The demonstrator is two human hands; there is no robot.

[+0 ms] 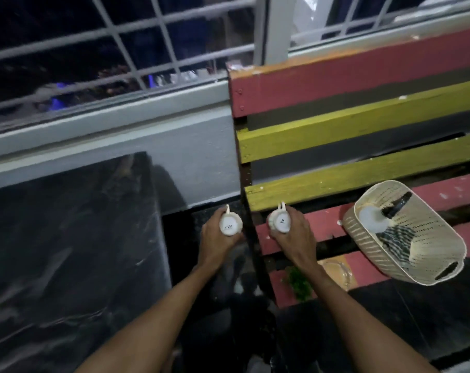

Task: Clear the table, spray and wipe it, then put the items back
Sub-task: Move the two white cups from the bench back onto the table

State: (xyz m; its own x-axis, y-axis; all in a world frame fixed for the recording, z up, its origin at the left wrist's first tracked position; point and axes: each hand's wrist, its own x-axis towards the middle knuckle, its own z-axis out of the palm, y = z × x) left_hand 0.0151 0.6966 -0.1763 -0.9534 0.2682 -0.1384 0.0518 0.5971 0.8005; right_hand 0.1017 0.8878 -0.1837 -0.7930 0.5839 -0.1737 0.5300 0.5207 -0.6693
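My left hand (215, 238) grips a white cup (229, 224) turned bottom up, its base printed with lettering, over the dark floor gap between the table and the bench. My right hand (295, 235) grips a second white cup (281, 221), also bottom up, above the left end of the bench seat (328, 224). The dark glossy table (66, 251) fills the lower left. A cream perforated basket (427, 265) sits tilted on the bench seat at the right; it holds a dark spray bottle (396, 207) and a striped cloth (398, 238).
The bench has red and yellow painted slats (363, 125) as a back. A clear glass dish (336, 270) and a small green plant (298, 284) lie on the seat under my right forearm. A grey wall ledge (120, 125) and a barred window (120, 44) run behind.
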